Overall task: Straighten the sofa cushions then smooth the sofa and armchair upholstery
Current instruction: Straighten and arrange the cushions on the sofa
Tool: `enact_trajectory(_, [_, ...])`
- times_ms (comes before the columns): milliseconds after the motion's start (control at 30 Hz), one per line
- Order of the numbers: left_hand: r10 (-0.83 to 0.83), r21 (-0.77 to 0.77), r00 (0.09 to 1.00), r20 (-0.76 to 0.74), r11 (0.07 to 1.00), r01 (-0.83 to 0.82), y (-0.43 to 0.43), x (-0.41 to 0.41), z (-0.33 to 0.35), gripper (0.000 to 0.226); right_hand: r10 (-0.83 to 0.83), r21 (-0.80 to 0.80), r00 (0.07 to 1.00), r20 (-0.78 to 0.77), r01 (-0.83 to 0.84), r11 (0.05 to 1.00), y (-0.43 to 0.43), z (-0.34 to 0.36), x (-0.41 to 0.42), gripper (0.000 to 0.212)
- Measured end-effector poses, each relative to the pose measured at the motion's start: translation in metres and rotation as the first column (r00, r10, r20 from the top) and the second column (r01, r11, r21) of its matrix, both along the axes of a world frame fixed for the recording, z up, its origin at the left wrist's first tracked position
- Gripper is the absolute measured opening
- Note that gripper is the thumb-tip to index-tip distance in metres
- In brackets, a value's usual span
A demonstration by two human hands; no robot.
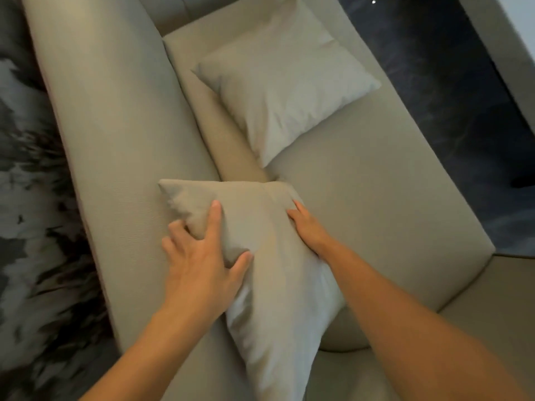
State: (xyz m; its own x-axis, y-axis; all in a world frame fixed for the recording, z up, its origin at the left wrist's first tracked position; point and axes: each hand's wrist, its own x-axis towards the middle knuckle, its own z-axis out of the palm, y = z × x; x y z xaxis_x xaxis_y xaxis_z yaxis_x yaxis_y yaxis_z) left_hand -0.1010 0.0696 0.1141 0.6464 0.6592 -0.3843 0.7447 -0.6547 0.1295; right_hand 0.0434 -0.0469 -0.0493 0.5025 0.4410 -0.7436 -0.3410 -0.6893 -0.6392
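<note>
- Two cushions are in view on one beige sofa [376, 198].
- The near cushion [269, 270] leans against the sofa backrest [115, 140], one corner up on the backrest, its lower end toward the camera.
- The left hand [199, 261] grips the left edge of the near cushion: the thumb and forefinger press onto the front face, and the other fingers curl around the edge behind it, bunching the fabric.
- The right hand [309, 227] lies on the right edge of the same cushion, fingers extended and close together; whether it pinches the fabric cannot be determined.
- The far cushion [286, 82] rests farther along the seat, tilted against the backrest, apart from both hands.
- Dark floor [448, 111] borders the seat front.
</note>
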Motion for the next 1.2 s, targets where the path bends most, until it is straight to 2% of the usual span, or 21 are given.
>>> enact_trajectory(67, [-0.145,0.184,0.987,-0.065,0.971,0.155,0.004,0.025,0.006,0.084,0.058,-0.053,0.997,-0.047,-0.060,0.997,-0.002,0.010,0.018,0.056])
enact_trajectory(133, [-0.192,0.223,0.977,-0.090,0.952,0.208,0.015,0.067,0.009,0.069,0.071,-0.108,0.994,-0.078,-0.079,0.991,0.004,0.021,0.049,0.057])
enact_trajectory(233, [-0.142,0.017,0.990,0.011,0.990,0.142,0.040,0.148,-0.011,0.057,0.045,-0.103,0.998,0.036,-0.041,0.994,0.031,0.033,0.120,0.058])
enact_trajectory(300, [-0.001,-0.198,0.995,0.098,0.980,0.020,0.065,0.197,-0.037,0.064,0.043,-0.071,0.975,0.219,-0.029,0.997,0.055,0.038,0.174,0.060])
enact_trajectory(367, [0.209,-0.369,0.962,0.175,0.920,-0.132,0.099,0.238,-0.075,0.077,0.026,-0.039,0.911,0.411,-0.011,0.999,0.076,0.037,0.225,0.062])
enact_trajectory(433, [0.348,-0.462,0.911,0.223,0.860,-0.216,0.134,0.266,-0.117,0.086,0.004,-0.039,0.838,0.545,0.021,0.999,0.093,0.027,0.266,0.065])
enact_trajectory(500, [0.327,-0.446,0.921,0.211,0.871,-0.207,0.161,0.281,-0.157,0.091,0.016,-0.091,0.798,0.603,0.049,0.995,0.104,0.005,0.292,0.073])
enact_trajectory(600, [0.296,-0.460,0.939,0.176,0.868,-0.188,0.182,0.292,-0.199,0.110,-0.021,-0.175,0.828,0.560,0.143,0.974,0.115,-0.040,0.302,0.088])
enact_trajectory(733, [0.386,-0.604,0.893,0.232,0.777,-0.178,0.179,0.294,-0.238,0.112,-0.266,0.027,0.764,0.587,0.310,0.950,0.123,-0.097,0.278,0.077])
enact_trajectory(800, [0.405,-0.591,0.857,0.320,0.792,-0.153,0.170,0.290,-0.251,0.108,-0.338,0.111,0.721,0.604,0.344,0.932,0.121,-0.111,0.270,0.075])
enact_trajectory(867, [0.432,-0.580,0.814,0.388,0.801,-0.148,0.164,0.289,-0.252,0.104,-0.354,0.124,0.709,0.610,0.355,0.927,0.117,-0.113,0.270,0.075])
enact_trajectory(967, [0.439,-0.552,0.788,0.431,0.820,-0.154,0.160,0.292,-0.237,0.098,-0.355,0.083,0.718,0.598,0.385,0.919,0.118,-0.103,0.273,0.077])
enact_trajectory(1067, [0.348,-0.446,0.812,0.469,0.887,-0.123,0.158,0.295,-0.205,0.089,-0.373,0.030,0.742,0.557,0.431,0.902,0.125,-0.085,0.272,0.079])
enact_trajectory(1133, [0.286,-0.364,0.824,0.489,0.925,-0.105,0.166,0.298,-0.172,0.081,-0.405,0.008,0.785,0.468,0.455,0.890,0.135,-0.070,0.270,0.082])
enact_trajectory(1200, [0.211,-0.260,0.854,0.476,0.961,-0.092,0.181,0.302,-0.133,0.074,-0.502,0.081,0.821,0.272,0.501,0.862,0.151,-0.050,0.266,0.080])
